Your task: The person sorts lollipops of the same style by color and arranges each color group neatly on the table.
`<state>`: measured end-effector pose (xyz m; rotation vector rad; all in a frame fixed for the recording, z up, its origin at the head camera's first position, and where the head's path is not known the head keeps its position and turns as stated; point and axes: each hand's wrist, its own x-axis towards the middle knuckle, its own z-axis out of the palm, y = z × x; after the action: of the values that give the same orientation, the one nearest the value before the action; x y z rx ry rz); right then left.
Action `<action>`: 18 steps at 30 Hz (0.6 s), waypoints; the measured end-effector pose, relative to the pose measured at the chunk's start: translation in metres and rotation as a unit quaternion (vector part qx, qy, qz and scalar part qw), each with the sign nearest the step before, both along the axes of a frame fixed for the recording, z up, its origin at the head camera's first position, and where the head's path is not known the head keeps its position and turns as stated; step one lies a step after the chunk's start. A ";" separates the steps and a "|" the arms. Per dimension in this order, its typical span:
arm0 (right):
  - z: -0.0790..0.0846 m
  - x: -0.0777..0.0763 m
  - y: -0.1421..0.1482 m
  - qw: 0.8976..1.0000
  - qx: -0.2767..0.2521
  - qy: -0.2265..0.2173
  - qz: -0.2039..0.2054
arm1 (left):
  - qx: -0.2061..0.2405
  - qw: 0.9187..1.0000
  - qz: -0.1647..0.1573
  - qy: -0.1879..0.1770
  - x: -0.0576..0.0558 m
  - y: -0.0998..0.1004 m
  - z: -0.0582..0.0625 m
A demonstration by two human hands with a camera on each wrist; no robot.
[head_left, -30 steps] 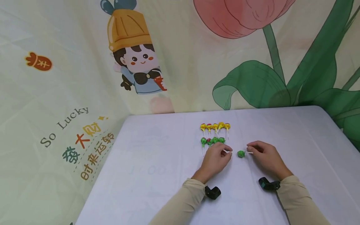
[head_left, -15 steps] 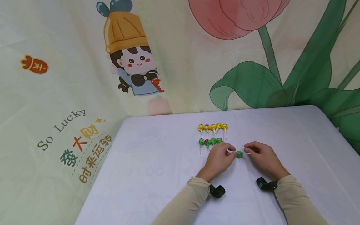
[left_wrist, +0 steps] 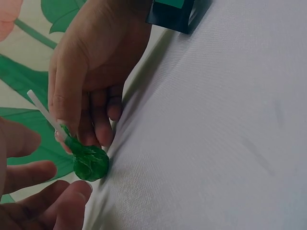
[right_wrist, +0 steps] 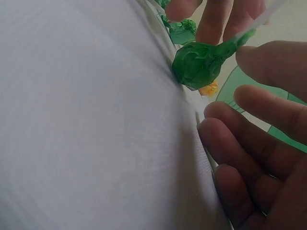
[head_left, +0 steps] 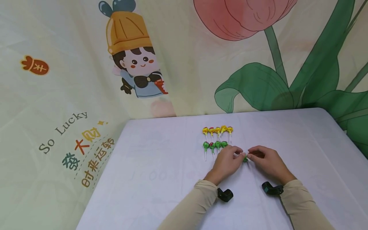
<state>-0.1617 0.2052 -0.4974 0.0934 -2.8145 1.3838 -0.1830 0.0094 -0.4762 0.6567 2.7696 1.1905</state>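
My right hand (head_left: 267, 160) pinches a green-wrapped lollipop (left_wrist: 91, 162) at the neck of its wrapper. Its white stick (left_wrist: 44, 109) angles up away from the ball, as the left wrist view shows. Close beside the candy is my left hand (head_left: 229, 163), its fingers (left_wrist: 31, 171) spread apart; one fingertip comes very near the ball. In the head view both hands almost meet over the lollipop and hide most of it. Behind my left hand lies a row of green lollipops (head_left: 212, 145), partly covered by that hand.
A row of yellow lollipops (head_left: 217, 130) lies farther back, sticks pointing toward me. The white-covered table (head_left: 161, 153) ends at a printed cloth backdrop (head_left: 187, 64). Each wrist carries a small black camera (head_left: 272, 188).
My left hand has moved right, up to the lollipop. The lollipop has turned: its stick, pointing right before, is now hidden by my hands in the head view.
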 end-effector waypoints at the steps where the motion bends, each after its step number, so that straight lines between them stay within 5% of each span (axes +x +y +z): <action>1: 0.000 0.000 0.000 1.000 -0.001 0.001 0.000 | -0.003 1.000 0.000 0.002 0.000 0.001 -0.001; 18: -0.005 -0.002 0.006 1.000 0.009 0.021 -0.007 | -0.025 0.999 -0.016 -0.025 -0.003 0.010 0.000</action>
<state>-0.1639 0.2116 -0.5022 0.1021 -2.7878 1.3381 -0.1861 0.0192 -0.4763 0.6550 2.7279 1.1118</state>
